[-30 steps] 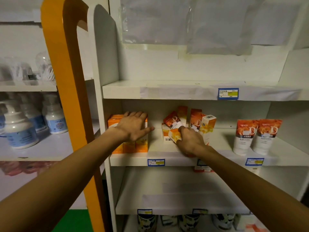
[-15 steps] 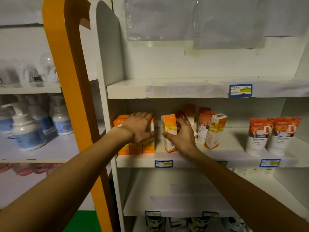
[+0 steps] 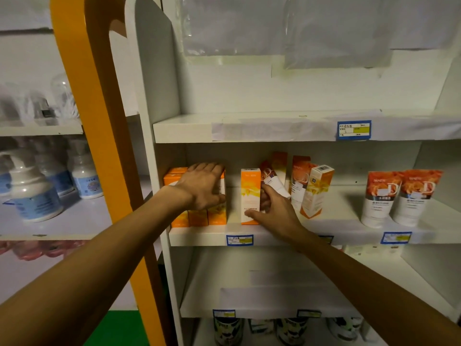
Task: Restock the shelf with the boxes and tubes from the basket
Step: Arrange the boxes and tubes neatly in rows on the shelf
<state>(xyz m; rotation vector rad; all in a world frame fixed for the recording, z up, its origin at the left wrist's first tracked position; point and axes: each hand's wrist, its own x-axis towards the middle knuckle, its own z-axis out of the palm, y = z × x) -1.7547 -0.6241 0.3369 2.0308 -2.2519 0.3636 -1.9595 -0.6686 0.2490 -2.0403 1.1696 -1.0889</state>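
Now the right hand (image 3: 272, 208) grips an upright orange-and-white box (image 3: 250, 196), thumb on its front and fingers curled round its right side, near the front edge of the middle shelf (image 3: 349, 231). The left hand (image 3: 203, 186) lies flat, fingers straight, pressing on the row of orange boxes (image 3: 197, 216) packed against the shelf's left wall. A narrow open gap separates that row from the held box. Just right of the box, a tube (image 3: 273, 178) and a second box (image 3: 315, 191) lean loosely among other packs. Further right lies bare shelf, then two upright tubes (image 3: 401, 196) near the front lip. No basket is in view.
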